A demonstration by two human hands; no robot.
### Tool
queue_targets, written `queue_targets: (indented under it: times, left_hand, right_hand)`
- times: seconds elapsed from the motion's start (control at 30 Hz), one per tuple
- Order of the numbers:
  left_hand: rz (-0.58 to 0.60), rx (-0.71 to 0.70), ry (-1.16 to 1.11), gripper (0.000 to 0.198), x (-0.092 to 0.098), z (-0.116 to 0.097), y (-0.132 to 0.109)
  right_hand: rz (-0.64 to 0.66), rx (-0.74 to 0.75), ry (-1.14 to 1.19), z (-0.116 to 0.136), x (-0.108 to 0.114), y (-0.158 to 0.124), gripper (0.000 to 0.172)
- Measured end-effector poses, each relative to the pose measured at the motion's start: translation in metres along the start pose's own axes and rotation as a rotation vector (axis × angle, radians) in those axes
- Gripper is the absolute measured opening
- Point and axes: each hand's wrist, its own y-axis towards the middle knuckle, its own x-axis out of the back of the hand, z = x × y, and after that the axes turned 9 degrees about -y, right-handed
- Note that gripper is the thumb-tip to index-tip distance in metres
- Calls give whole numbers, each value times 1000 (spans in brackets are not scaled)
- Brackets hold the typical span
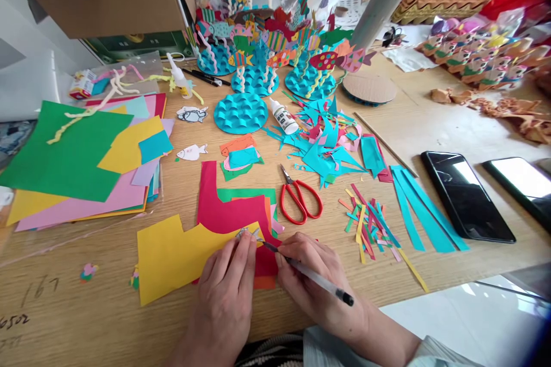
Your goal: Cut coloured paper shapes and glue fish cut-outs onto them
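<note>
My right hand [312, 281] is closed around a pen [318, 280], its tip at the edge of a small paper fish cutout [253, 234]. My left hand [228, 289] has its fingers together and bent, pinning that cutout to a sheet of yellow paper [172, 258]. The fingers partly cover the fish. Under the yellow sheet lies red paper [230, 215] with a cut-out edge, and green paper [245, 194] shows behind it. Red-handled scissors [300, 198] rest just beyond my right hand.
Coloured sheets [64, 155] are stacked at left. Blue scraps [329, 152], thin paper strips [370, 226] and a phone [467, 195] lie at right. Ahead are a glue bottle [284, 117], a blue textured disc [240, 113], fish decorations [322, 62] and a grey flask [383, 6].
</note>
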Motion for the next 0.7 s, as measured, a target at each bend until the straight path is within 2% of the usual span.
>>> queue_targets:
  times: [0.7]
  left_hand:
    - [34, 12, 9, 39, 1, 0, 1]
  right_hand:
    - [-23, -29, 7, -2, -3, -3, 14]
